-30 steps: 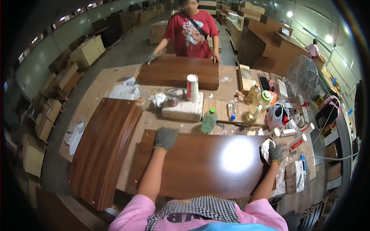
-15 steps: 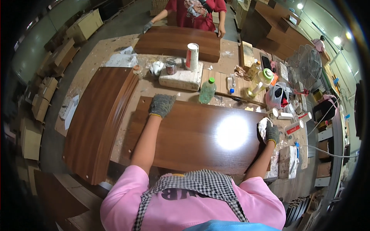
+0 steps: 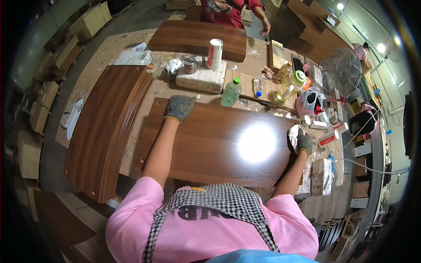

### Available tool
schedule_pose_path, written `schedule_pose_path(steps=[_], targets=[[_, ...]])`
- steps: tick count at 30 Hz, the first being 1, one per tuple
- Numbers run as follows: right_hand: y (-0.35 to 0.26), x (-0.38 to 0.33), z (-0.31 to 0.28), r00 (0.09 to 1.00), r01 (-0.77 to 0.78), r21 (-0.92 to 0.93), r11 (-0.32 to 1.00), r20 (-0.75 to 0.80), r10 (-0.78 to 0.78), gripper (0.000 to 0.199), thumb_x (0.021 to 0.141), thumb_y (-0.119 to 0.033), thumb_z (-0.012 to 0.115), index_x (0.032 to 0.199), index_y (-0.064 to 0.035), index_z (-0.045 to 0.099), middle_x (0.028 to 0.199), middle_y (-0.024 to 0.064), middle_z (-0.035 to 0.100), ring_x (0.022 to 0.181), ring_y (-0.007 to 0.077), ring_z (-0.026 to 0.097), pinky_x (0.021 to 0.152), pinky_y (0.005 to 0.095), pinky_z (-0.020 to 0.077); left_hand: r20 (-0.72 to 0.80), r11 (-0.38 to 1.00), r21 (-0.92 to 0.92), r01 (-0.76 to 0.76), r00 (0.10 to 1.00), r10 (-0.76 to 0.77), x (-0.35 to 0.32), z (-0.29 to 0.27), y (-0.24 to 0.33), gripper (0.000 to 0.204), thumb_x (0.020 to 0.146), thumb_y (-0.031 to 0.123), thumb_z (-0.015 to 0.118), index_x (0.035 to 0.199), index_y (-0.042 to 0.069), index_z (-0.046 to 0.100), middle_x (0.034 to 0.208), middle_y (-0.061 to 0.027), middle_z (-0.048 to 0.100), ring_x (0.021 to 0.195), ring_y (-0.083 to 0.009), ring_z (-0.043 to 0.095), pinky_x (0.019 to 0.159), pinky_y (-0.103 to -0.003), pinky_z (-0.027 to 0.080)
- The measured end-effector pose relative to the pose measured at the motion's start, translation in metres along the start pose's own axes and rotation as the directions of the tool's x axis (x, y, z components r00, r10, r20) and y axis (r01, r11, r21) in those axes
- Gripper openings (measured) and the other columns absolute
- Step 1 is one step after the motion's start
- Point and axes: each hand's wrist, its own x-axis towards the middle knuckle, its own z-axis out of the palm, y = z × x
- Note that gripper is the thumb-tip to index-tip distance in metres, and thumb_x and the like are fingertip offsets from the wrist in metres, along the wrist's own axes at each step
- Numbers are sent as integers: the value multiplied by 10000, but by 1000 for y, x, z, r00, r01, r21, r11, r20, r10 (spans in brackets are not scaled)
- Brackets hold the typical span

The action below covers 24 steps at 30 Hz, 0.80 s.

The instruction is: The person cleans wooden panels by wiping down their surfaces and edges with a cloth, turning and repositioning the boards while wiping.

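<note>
Red-white can (image 3: 214,54) upright on white block (image 3: 201,79), behind panel (image 3: 215,142).

The room is a big workshop with a grey floor (image 3: 66,48). A long bench (image 3: 109,44) with a pale, dusty top stands in the middle. Off its left edge, cardboard boxes (image 3: 39,105) sit in rows on the floor. Past the bench's far right corner, brown wooden cabinets (image 3: 307,26) stand in stacks. A round metal fan (image 3: 342,72) stands by the right edge. Bright lamps (image 3: 379,47) shine on the pale wall (image 3: 372,26) at the right. Shelves (image 3: 362,175) with small boxes stand below the fan.
</note>
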Motion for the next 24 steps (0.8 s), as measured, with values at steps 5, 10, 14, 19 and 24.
schedule_pose_path(steps=[5,10,14,19,24], targets=[[17,20,15,998,-59,-7,998,6,59,701,1005,-623,380,1289,-49,666,1328,264,629,1240,444,590,1053,512,452,-1,995,-93,36,999,-36,3,-6,3,401,1044,287,444,991,34,750,972,-198,734,884,-381,698,833,-491,543],[21,21,16,999,13,21,1000,-36,-12,737,993,-642,374,1293,-35,665,1351,266,615,1268,441,573,1073,508,438,-7,999,-46,6,1000,-6,-1,-9,4,439,1053,296,427,953,22,756,981,-200,735,896,-379,695,839,-492,541],[15,12,-22,991,57,-113,992,-111,-69,718,974,-621,428,1304,-16,631,1223,297,668,1172,480,618,1011,512,482,11,999,-50,2,1000,-1,-5,-10,7,436,1061,297,420,987,22,750,957,-203,735,885,-376,698,831,-496,543],[-23,-9,-64,930,366,315,875,-160,-332,538,963,-458,603,1225,11,625,1010,227,719,926,310,704,836,414,527,-72,996,-76,-52,996,47,3,9,1,417,1057,282,418,985,28,741,911,-210,732,845,-382,702,801,-502,549],[-141,-98,-33,741,664,425,616,-264,-617,536,934,-441,659,1241,-3,648,1147,225,704,1044,373,691,924,452,531,-111,993,47,-112,987,117,15,14,1,407,1052,271,422,931,57,747,909,-210,732,829,-389,705,782,-497,552]])
